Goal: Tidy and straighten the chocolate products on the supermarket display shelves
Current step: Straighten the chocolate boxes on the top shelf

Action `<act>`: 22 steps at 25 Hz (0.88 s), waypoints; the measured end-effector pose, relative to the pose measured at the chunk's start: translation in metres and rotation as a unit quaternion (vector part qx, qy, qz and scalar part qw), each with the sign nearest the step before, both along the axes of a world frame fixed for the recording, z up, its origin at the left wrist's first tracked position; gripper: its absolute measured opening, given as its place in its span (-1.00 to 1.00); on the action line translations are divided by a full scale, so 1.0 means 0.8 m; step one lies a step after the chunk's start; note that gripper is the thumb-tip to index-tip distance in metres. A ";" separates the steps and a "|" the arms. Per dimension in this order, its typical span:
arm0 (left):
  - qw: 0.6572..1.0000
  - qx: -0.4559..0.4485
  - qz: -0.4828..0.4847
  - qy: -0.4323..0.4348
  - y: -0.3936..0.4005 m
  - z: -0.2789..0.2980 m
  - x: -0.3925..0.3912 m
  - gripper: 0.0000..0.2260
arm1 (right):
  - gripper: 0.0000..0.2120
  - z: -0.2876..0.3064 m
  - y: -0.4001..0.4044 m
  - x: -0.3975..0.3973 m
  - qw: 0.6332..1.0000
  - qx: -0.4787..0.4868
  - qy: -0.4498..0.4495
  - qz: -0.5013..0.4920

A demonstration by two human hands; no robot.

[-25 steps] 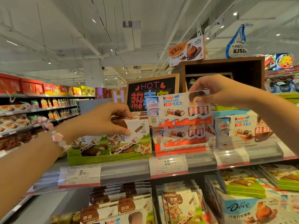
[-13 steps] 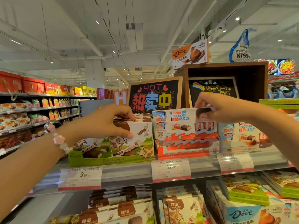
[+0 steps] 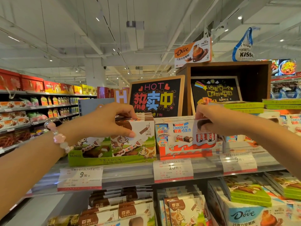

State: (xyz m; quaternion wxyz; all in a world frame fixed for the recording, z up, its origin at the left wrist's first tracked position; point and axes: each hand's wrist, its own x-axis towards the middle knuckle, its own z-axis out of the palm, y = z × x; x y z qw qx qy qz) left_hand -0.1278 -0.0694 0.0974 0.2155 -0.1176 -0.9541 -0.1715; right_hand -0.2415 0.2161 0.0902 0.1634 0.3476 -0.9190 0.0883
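Straightening step under way on the upper display shelf [image 3: 130, 175], both hands on front-row boxes. Left hand [image 3: 104, 121] grips the front Bainuo cow-print chocolate box [image 3: 136, 137]: fingers curled over its top edge, thumb pressed on the front face. That box stands upright in the green display tray [image 3: 104, 160] toward the shelf's left end, at the front edge. Right hand [image 3: 211, 121] pinches the top right of the front Kinder chocolate box [image 3: 184, 137], which stands upright just beside the cow-print box, touching or nearly so, mid-shelf at the front edge above its price tag [image 3: 173, 170]. More Kinder boxes [image 3: 291, 121] sit toward the right end, partly hidden behind the arm. Judgement: fronts look close to flush. Next move probably calls for seating both boxes square to the front edge, faces level, then letting go without tipping the rows behind.
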 end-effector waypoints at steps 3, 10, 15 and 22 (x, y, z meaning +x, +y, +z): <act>0.999 -0.020 0.002 0.029 0.001 -0.005 0.003 -0.70 | -0.84 -0.001 -0.006 0.008 0.994 0.049 0.096 -0.030; 0.990 -0.119 0.030 0.074 -0.017 -0.022 0.026 -0.36 | -0.64 0.030 -0.036 0.017 0.979 0.137 0.144 -0.054; 0.995 -0.077 0.036 0.060 -0.016 -0.023 0.034 -0.49 | -0.84 0.050 -0.114 0.020 0.972 -0.039 0.010 0.231; 0.989 -0.105 0.056 0.089 -0.010 -0.016 0.036 -0.58 | -0.78 0.067 -0.175 -0.010 0.967 0.067 -0.141 0.202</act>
